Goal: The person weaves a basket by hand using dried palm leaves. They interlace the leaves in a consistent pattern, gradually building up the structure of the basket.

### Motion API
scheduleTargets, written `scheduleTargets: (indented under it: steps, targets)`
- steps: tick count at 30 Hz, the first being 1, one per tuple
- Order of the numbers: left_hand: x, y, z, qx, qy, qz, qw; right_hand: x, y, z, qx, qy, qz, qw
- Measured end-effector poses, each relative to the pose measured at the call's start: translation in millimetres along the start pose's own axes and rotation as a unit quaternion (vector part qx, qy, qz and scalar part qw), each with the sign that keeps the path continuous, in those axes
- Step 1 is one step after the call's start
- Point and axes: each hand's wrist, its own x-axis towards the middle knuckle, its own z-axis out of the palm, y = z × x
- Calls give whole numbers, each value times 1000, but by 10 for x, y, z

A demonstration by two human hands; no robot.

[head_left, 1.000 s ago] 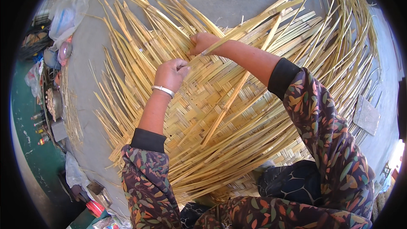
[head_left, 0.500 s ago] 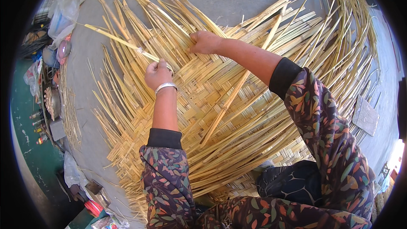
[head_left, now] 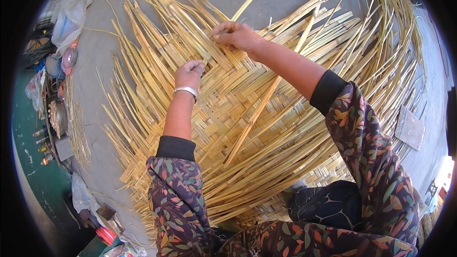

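Grey concrete floor point(head_left: 95, 52) under woven bamboo mat point(head_left: 247, 114), clutter point(head_left: 52, 66) alongside.

Bright, sharp daylight — fisheye bends and blackens the edges.

Sleeves dark floral, multicolour leaf print, black inner cuffs, pushed above forearms. Silver bangle on left hand point(head_left: 189, 73) wrist. Right hand point(head_left: 236, 35) bare.

my left hand point(head_left: 189, 73) is curled into a pinch, wrist straight, forearm reaching up. my right hand point(head_left: 236, 34) reaches farther ahead, fingers closed, elbow bent.
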Motion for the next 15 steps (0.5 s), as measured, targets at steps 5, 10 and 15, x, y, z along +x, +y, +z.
scheduleTargets:
  steps: [5, 10, 15]
  targets:
    - [-45, 48, 76, 114, 8, 11, 993, -115, -13, -189, -150, 163, 10, 975]
    - [-209, 169, 189, 199, 97, 103, 970, -249, 62, -390, -92, 188, 55, 976]
    - [-212, 200, 446, 261, 110, 244, 928, -275, 90, -508, 16, 172, 54, 983]
